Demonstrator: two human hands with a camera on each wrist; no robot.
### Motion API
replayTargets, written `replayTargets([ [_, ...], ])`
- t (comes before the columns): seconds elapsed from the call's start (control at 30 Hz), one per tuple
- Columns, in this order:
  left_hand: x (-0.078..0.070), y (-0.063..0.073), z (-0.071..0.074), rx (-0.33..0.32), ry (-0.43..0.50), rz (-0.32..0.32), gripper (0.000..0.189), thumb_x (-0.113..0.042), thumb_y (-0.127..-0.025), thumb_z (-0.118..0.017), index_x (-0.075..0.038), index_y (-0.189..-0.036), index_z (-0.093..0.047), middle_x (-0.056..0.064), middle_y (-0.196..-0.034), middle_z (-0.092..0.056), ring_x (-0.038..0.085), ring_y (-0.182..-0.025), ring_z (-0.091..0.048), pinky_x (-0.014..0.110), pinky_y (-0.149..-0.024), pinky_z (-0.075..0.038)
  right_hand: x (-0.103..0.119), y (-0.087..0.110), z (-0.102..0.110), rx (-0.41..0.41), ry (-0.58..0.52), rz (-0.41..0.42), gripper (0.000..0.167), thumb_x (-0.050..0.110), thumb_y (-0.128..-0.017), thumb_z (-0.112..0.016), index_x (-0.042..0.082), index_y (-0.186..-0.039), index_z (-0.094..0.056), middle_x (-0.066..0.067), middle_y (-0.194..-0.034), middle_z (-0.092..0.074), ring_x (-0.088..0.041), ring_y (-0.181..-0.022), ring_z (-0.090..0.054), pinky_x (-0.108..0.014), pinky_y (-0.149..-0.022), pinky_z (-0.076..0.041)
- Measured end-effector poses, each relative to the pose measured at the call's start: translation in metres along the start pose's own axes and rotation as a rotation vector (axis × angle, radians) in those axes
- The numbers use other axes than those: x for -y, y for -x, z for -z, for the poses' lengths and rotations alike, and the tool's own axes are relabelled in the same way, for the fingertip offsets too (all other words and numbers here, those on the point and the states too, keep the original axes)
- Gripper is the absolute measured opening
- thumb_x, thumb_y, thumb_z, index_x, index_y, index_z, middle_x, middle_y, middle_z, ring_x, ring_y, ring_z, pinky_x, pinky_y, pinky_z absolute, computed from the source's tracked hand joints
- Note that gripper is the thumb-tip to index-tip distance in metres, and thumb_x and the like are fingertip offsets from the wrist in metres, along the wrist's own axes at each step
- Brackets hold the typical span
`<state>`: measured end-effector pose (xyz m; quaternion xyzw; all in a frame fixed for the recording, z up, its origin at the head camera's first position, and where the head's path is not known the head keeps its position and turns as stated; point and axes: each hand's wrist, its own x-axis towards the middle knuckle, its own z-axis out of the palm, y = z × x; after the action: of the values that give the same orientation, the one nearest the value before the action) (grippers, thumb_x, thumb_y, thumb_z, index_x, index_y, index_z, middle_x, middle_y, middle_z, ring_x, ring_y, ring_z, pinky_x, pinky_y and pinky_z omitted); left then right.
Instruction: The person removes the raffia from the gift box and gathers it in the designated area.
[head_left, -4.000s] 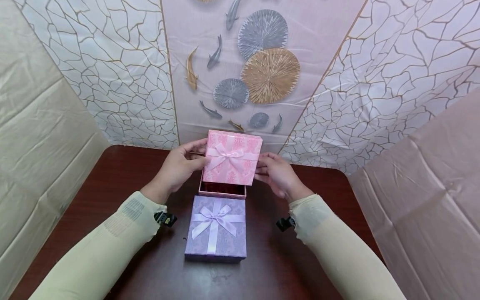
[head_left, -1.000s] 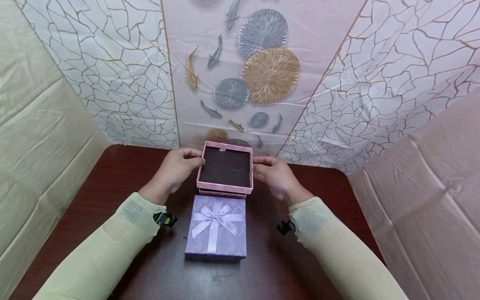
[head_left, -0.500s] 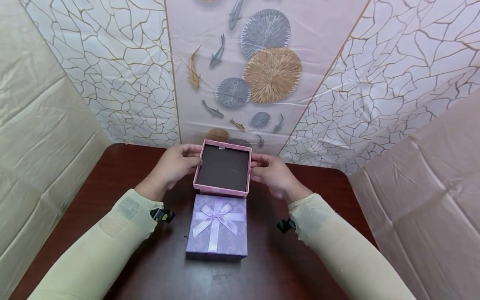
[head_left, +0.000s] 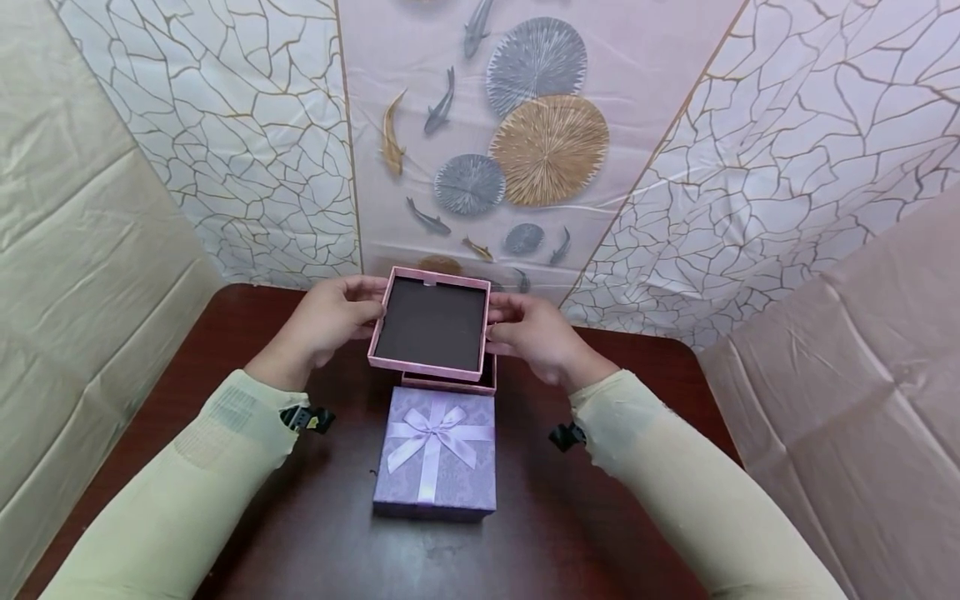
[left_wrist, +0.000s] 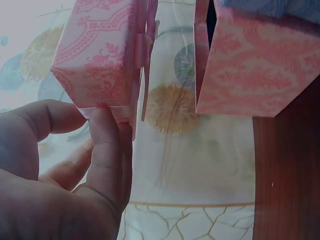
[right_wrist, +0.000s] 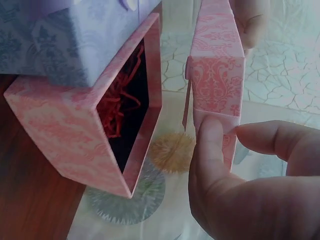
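Note:
A pink patterned gift box lid (head_left: 431, 327) is held inside up, its dark lining showing in the head view. My left hand (head_left: 330, 321) pinches its left side between thumb and fingers. My right hand (head_left: 538, 337) pinches the right side likewise. Beneath and slightly behind the lid stands the open pink box base (right_wrist: 65, 130), mostly covered in the head view. Red shredded paper (right_wrist: 116, 107) shows inside it in the right wrist view. The lid is apart from the base in both wrist views, its ribbon hanging on the underside.
A closed purple gift box (head_left: 468, 487) with a lilac bow (head_left: 431, 429) sits directly in front of the pink base. Both are on a dark red-brown table (head_left: 585, 508). Patterned cloth walls (head_left: 262, 167) rise behind and at the sides.
Four seconds ago the lid had its bow facing up; it now shows its inside. Over the last half second both hands have shifted it up and left, uncovering part of the base.

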<state>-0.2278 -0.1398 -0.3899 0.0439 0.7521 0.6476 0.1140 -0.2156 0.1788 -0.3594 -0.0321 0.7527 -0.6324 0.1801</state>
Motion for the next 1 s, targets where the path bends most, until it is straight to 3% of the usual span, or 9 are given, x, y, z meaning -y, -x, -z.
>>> replayTargets([
  [0.33,-0.004,0.007,0.022,-0.039,-0.042,-0.019,0.048,-0.008,-0.111,-0.062,-0.002,-0.158,-0.061,0.025,-0.144,-0.065,0.026,-0.113,-0.072,0.033,-0.087,-0.069,0.011,-0.011,-0.021,0.007,0.022,0.030,0.062,-0.011,-0.103,-0.060,-0.004,-0.164,-0.049,-0.023,-0.137,-0.060,-0.025,-0.110,-0.070,-0.042,-0.101,-0.068],
  [0.83,-0.003,0.014,0.063,-0.091,-0.189,0.025,0.049,-0.018,-0.115,-0.060,-0.003,-0.161,-0.056,0.025,-0.155,-0.063,0.036,-0.126,-0.071,0.034,-0.092,-0.070,0.020,-0.037,-0.066,0.035,0.002,0.014,0.057,-0.014,-0.103,-0.063,-0.006,-0.158,-0.052,-0.021,-0.128,-0.060,-0.023,-0.104,-0.069,-0.057,-0.110,-0.062],
  [1.0,0.005,0.014,0.078,-0.094,-0.191,0.023,0.050,-0.018,-0.115,-0.058,-0.001,-0.162,-0.055,0.026,-0.155,-0.063,0.027,-0.118,-0.073,0.029,-0.088,-0.069,0.021,-0.047,-0.081,0.043,-0.005,-0.002,0.059,-0.017,-0.102,-0.062,-0.008,-0.158,-0.051,-0.017,-0.122,-0.059,-0.023,-0.101,-0.068,-0.057,-0.110,-0.062],
])
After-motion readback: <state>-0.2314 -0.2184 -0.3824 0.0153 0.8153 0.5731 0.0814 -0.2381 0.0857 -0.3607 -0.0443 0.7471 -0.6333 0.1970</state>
